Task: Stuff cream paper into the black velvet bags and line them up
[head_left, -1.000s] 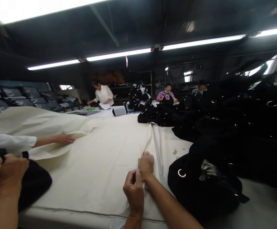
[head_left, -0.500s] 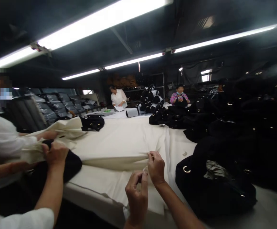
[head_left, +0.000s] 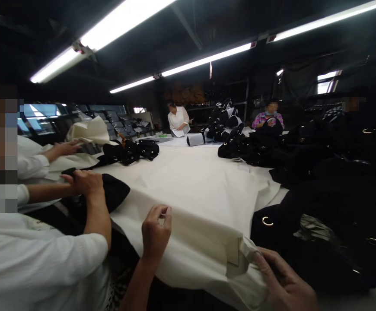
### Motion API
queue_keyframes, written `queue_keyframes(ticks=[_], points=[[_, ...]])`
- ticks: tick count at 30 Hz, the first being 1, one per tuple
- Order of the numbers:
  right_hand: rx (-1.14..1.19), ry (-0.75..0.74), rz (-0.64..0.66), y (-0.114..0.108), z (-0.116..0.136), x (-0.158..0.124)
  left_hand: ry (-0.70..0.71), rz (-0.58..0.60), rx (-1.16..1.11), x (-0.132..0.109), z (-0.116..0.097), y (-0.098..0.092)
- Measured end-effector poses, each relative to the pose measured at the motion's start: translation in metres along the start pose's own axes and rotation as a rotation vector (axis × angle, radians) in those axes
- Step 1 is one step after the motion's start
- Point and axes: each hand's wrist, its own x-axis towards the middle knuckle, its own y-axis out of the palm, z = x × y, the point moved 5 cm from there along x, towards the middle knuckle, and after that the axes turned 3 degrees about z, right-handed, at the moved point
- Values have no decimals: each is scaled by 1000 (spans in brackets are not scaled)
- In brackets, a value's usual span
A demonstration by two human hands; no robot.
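A broad sheet of cream fabric [head_left: 194, 181] lies over the table, and its near edge hangs down in folds. My right hand [head_left: 285, 278] pinches a bunched corner of this fabric between thumb and fingers at the lower right. In front of the sheet's near side, my left hand [head_left: 157, 229] is raised with thumb and fingertips brought together; whatever they pinch is too small to make out. Right beside my right hand lies a black bag [head_left: 282, 250] with gold-coloured rings and a crumpled greyish lining showing.
A big pile of black bags [head_left: 337, 172] fills the right side. Smaller black items [head_left: 142, 149] lie at the back left. Close on my left, a co-worker's hand [head_left: 89, 181] rests on black cloth [head_left: 115, 192]; another worker's hand [head_left: 65, 149] is beyond. People work at the far end.
My right hand has moved right and toward me, pulling the fabric's corner along. My left hand has shifted left and up, away from the right. The view has turned left.
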Motion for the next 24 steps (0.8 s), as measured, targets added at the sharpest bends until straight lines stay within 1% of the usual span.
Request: queue_keyframes(ticks=[2, 3, 4, 6, 9, 12, 15, 18, 20, 21, 22, 24], points=[[252, 251, 147, 14, -10, -3, -17, 34, 81, 3, 16, 16], [369, 352, 211, 24, -14, -7, -37, 58, 109, 5, 25, 23], [461, 427, 262, 33, -17, -10, -60, 87, 127, 7, 33, 30], [575, 517, 339, 50, -19, -14, -97, 140, 133, 7, 47, 41], [680, 575, 466, 73, -13, -12, -95, 204, 97, 2, 58, 53], [719, 603, 560, 98, -1, 0, -93, 262, 46, -8, 70, 64], [710, 580, 551, 127, 7, 25, -142, 296, -14, -15, 87, 74], [656, 520, 435, 149, 2, 53, -167, 287, -75, -15, 91, 75], [624, 480, 355, 149, -1, 62, -178, 264, -113, -13, 84, 68], [611, 452, 330, 143, -2, 61, -184, 250, -119, -12, 79, 62], [603, 410, 315, 133, 0, 57, -187, 234, -112, -10, 74, 54], [554, 278, 320, 102, 8, 43, -179, 193, -60, -6, 64, 32]])
